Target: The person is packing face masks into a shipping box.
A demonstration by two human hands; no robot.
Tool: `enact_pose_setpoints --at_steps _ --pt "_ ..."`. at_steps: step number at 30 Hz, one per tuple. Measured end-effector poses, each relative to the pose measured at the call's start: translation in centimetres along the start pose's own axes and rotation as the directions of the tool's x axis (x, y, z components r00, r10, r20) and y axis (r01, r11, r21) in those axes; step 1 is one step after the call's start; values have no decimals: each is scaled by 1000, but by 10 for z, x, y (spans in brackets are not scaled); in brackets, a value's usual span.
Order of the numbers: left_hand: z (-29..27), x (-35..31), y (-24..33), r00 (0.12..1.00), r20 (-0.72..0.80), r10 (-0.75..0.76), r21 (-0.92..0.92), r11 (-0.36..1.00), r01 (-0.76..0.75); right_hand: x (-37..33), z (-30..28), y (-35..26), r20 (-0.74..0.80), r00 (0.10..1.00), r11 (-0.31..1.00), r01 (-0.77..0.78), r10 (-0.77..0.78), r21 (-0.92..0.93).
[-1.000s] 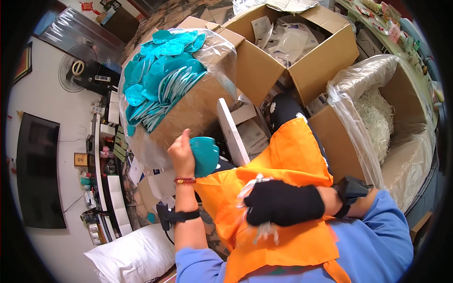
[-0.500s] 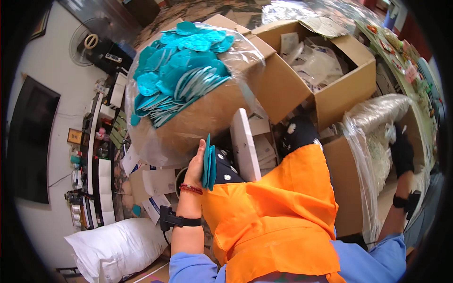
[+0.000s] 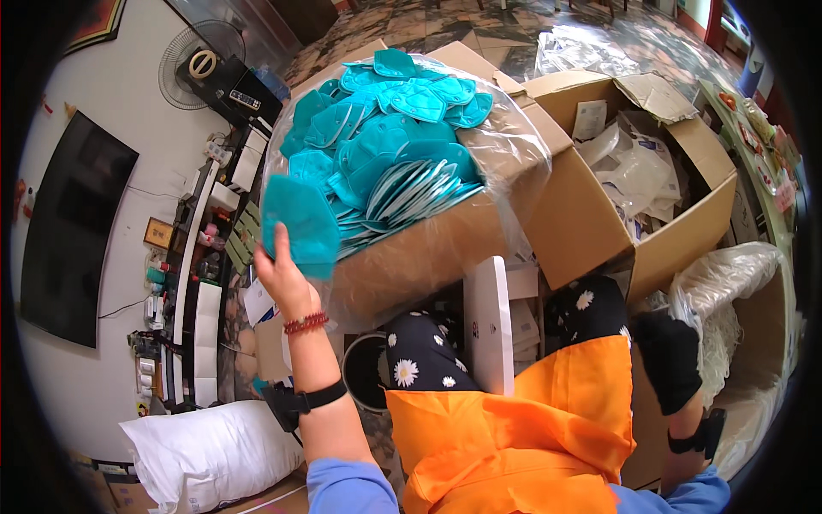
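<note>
My left hand point(image 3: 284, 276) is closed on teal face masks point(image 3: 301, 221), held up flat at the left edge of a large box. That cardboard box point(image 3: 407, 257), lined with a clear plastic bag, holds a heap of similar teal masks point(image 3: 398, 137), some stacked on edge in a row. My right hand point(image 3: 668, 358), in a black glove, is beside the left edge of a box lined with clear plastic point(image 3: 728, 274), above a brown cardboard side. Its dark fingers do not show clearly, nor whether they hold anything.
A white flat box point(image 3: 488, 325) stands upright between my knees. Right of the mask box is an open carton point(image 3: 591, 227) with clear bags inside. A dark round bin point(image 3: 366, 373) stands by my left knee, and a stuffed white sack point(image 3: 214, 454) lies at lower left.
My left hand has moved left and forward, turning the masks from edge-on to face-on. The gloved right hand has come out of the plastic-lined box toward my lap. The view has shifted.
</note>
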State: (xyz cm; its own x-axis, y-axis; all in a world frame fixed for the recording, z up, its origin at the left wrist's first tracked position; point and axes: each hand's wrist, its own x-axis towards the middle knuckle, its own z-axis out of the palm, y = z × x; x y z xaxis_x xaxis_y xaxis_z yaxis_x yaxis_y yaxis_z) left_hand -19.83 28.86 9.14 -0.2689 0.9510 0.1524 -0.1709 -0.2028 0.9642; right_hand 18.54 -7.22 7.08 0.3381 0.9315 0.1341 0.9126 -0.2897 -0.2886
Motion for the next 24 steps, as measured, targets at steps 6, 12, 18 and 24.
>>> enact_pose_setpoints --at_steps 6,12,18,24 --pt "89 58 3 578 276 768 486 407 -773 10 36 -26 44 999 989 -26 20 147" --pt "148 98 -60 545 832 -102 519 488 -702 30 48 -35 128 992 993 -4 -11 119" --pt "143 97 -108 686 724 -67 665 333 -669 51 81 -60 204 979 931 -88 15 355" --pt "143 -47 -45 613 620 489 532 313 -787 36 136 -63 476 880 987 -71 -6 143"
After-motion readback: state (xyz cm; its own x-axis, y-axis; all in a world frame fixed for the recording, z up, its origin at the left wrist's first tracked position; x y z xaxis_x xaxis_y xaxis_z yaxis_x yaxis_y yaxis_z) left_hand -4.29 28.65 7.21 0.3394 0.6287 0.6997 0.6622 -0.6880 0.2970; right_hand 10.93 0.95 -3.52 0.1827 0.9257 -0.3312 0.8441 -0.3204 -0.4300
